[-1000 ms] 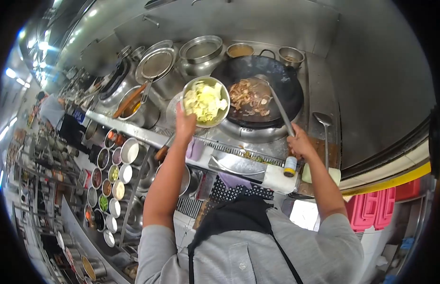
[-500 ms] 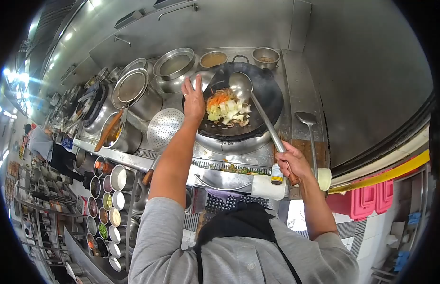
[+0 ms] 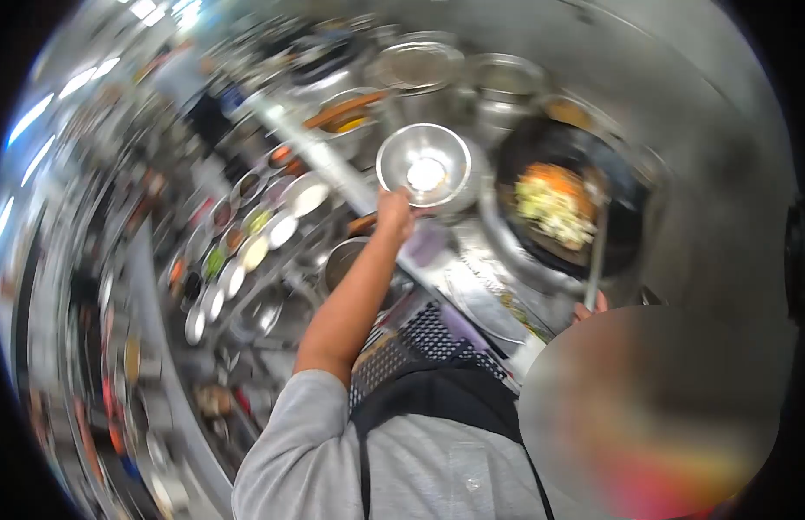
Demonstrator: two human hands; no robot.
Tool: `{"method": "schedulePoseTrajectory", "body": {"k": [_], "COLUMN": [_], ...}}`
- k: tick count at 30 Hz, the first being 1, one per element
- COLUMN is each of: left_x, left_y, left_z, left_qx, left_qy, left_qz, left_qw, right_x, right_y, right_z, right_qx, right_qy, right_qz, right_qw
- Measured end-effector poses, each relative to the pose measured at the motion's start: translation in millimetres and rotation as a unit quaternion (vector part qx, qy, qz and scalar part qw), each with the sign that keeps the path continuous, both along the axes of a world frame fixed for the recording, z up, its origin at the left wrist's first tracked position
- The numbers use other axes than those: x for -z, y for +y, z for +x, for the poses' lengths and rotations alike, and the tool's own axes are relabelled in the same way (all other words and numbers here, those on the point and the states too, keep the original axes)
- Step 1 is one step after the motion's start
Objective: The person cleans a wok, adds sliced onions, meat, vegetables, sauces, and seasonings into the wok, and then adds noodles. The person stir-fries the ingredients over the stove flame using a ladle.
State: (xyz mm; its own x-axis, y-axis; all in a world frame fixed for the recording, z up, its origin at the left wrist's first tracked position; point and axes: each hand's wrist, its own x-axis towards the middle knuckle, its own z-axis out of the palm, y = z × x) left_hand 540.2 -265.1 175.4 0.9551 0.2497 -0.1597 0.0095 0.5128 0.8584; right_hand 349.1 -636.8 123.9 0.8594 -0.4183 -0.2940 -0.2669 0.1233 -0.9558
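My left hand (image 3: 396,215) grips the rim of a metal bowl (image 3: 423,165), whose shiny inside shows no vegetables. To the right, a black wok (image 3: 623,186) holds chopped pale-green vegetable (image 3: 548,212) with orange shreds along its upper side. My right hand (image 3: 590,306) is closed on the handle of a ladle (image 3: 597,247), whose head rests in the wok beside the food. A blurred round patch hides most of my right forearm and part of that hand's surroundings.
Pots and strainers (image 3: 415,65) line the back of the stove. Small ingredient containers (image 3: 253,251) stand at the left, near a metal rail (image 3: 316,156). Farther back at the upper left is another person (image 3: 181,78). A perforated black mat (image 3: 433,334) lies below the counter edge.
The view has swung left and is blurred. My left hand, empty and spread over the wok's left edge half a second ago, now holds the bowl away from it. The ladle has shifted rightward over the food.
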Motion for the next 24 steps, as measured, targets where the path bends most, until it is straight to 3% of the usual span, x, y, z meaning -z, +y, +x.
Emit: {"method": "schedulePoseTrajectory", "body": {"k": [3, 4, 5, 7, 8, 10, 11, 12, 13, 14, 15, 17, 18, 20, 21, 22, 24], "left_x": [52, 59, 65, 84, 93, 125, 98, 108, 83, 83, 81, 53, 35, 78, 100, 99, 84], "left_y": [120, 157, 194, 271, 306, 371, 365, 390, 377, 382, 389, 366, 352, 378, 392, 398, 408], "left_z": [-61, -98, -135, -223, -273, -378, -417, -465, -492, -532, -579, -602, -611, -691, -715, -703, -667], "left_qx": [-0.16, -0.234, -0.306, -0.435, -0.489, -0.623, -0.681, -0.742, -0.779, -0.807, -0.595, -0.375, -0.264, -0.289, -0.262, -0.257, -0.232], "left_qy": [0.008, 0.031, 0.055, 0.098, 0.128, 0.206, 0.238, 0.205, 0.238, 0.208, 0.545, 0.732, 0.79, 0.762, 0.718, 0.705, 0.777], "left_qz": [0.028, 0.03, 0.034, 0.03, 0.038, 0.124, 0.132, 0.115, 0.094, 0.046, 0.302, 0.42, 0.466, 0.553, 0.642, 0.657, 0.558], "left_qw": [0.987, 0.971, 0.95, 0.895, 0.862, 0.745, 0.679, 0.628, 0.572, 0.551, 0.508, 0.383, 0.298, 0.175, 0.064, 0.073, 0.176], "right_x": [9, -10, 18, 19, 22, 39, 34, 19, 7, 1, -4, 9, 17, 28, 25, 19, 4], "right_y": [3, 18, 2, 8, 9, -1, 7, 15, 21, 25, 28, 18, 14, 6, 8, 13, 25], "right_z": [13, 11, 16, 19, 20, 25, 28, 25, 24, 24, 25, 28, 33, 35, 30, 28, 26], "right_qx": [0.001, 0.003, -0.026, -0.021, -0.018, -0.022, -0.038, -0.023, -0.005, -0.011, -0.003, -0.017, -0.015, -0.025, -0.009, -0.022, -0.018], "right_qy": [0.057, 0.067, 0.028, 0.002, -0.006, -0.016, -0.012, -0.002, 0.007, 0.009, 0.015, 0.028, 0.029, -0.011, -0.009, 0.002, 0.032], "right_qz": [-0.003, -0.022, -0.033, -0.044, -0.033, -0.041, -0.041, -0.03, -0.019, -0.02, -0.016, -0.032, -0.033, -0.035, -0.039, -0.039, -0.05], "right_qw": [0.998, 0.998, 0.999, 0.999, 0.999, 0.999, 0.998, 0.999, 1.0, 1.0, 1.0, 0.999, 0.999, 0.999, 0.999, 0.999, 0.998]}}
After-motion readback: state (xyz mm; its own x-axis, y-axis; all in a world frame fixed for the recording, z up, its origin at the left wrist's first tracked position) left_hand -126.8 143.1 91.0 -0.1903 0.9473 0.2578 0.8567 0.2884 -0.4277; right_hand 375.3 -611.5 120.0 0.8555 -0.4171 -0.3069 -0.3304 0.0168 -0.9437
